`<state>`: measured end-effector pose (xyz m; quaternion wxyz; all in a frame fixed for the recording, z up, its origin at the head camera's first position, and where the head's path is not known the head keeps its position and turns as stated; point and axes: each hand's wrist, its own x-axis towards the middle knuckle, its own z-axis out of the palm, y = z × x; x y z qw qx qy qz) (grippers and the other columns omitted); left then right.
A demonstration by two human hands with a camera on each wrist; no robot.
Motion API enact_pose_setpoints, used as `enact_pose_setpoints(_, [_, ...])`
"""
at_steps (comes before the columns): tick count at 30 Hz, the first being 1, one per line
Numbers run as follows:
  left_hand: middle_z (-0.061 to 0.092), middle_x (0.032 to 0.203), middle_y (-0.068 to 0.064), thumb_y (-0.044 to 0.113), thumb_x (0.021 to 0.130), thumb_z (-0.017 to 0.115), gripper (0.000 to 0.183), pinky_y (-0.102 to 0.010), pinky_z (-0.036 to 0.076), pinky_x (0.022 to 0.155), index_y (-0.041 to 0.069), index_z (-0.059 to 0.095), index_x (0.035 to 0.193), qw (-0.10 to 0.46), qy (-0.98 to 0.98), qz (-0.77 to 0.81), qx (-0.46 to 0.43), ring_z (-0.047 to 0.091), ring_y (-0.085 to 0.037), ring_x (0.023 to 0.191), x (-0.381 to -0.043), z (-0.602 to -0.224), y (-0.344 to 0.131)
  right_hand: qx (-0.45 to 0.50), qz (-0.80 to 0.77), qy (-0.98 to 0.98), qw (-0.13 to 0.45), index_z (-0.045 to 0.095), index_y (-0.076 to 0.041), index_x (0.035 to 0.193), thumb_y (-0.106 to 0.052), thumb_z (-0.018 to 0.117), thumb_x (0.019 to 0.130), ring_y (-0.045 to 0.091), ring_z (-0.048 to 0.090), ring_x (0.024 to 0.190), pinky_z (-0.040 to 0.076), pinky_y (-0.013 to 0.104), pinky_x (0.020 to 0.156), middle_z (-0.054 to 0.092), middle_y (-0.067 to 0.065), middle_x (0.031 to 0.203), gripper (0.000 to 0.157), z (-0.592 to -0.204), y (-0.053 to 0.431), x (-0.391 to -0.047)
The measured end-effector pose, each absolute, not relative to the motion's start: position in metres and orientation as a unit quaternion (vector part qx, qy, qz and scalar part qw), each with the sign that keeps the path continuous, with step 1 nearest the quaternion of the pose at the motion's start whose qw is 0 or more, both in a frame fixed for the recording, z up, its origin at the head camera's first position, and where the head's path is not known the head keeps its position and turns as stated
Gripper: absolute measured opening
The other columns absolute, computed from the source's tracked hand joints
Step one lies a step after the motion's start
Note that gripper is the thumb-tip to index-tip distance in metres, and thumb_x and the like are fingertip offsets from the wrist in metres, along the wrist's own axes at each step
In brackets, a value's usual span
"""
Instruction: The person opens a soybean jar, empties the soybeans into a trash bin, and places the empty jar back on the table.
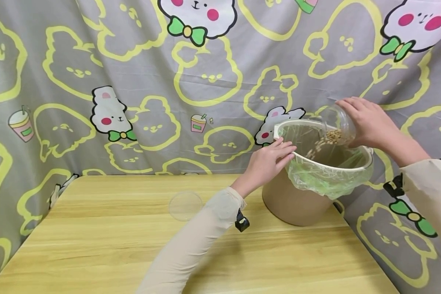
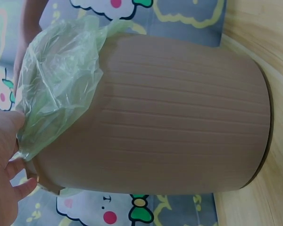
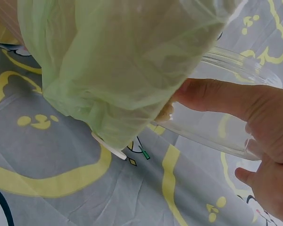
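My right hand (image 1: 375, 122) grips a clear jar (image 1: 336, 118), tilted mouth-down over the bin's opening. Small tan bean-like pieces (image 1: 333, 136) lie along its lower side and spill into the bin. The brown trash can (image 1: 301, 200) has a pale rim and a light green plastic bag (image 1: 321, 179) folded over it. On the near left part of the rim, my left hand (image 1: 266, 161) rests with its fingers fairly straight; the left wrist view shows its fingertips (image 2: 26, 188) touching the outside there. In the right wrist view, the bag (image 3: 108, 70) hides the jar's mouth.
A clear round lid (image 1: 185, 205) lies flat on the wooden table (image 1: 114, 237), left of the bin. The bin stands near the table's right edge. A grey patterned curtain (image 1: 147, 73) hangs behind and at the sides.
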<state>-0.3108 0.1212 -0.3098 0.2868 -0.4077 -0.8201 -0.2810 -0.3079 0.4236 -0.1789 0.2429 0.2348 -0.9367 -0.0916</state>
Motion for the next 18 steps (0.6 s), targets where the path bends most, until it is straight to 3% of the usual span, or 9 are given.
enact_pose_setpoints(7, [0.063,0.143,0.008,0.036,0.106,0.056,0.034,-0.022,0.059,0.078,0.026,0.067,0.137,0.286,-0.823,-0.273,-0.408,0.048,-0.011,0.144,-0.3114,-0.3114,0.1211,0.242,-0.094,-0.935,0.243,0.039,0.004,0.149,-0.007,0.102,0.028,0.056,0.040,0.129,0.035,0.072,0.102,0.046,0.031,0.140,0.137,-0.1819,0.4184,-0.3060])
enact_pose_setpoints(18, [0.063,0.143,0.008,0.036,0.106,0.056,0.034,-0.024,0.059,0.086,0.026,0.067,0.136,0.289,-0.821,-0.274,-0.410,0.048,-0.011,0.143,-0.3094,-0.3094,0.1216,0.231,-0.101,-0.936,0.247,0.037,0.002,0.151,-0.007,0.102,0.030,0.055,0.038,0.132,0.034,0.073,0.103,0.044,0.031,0.144,0.138,-0.1778,0.4160,-0.3034])
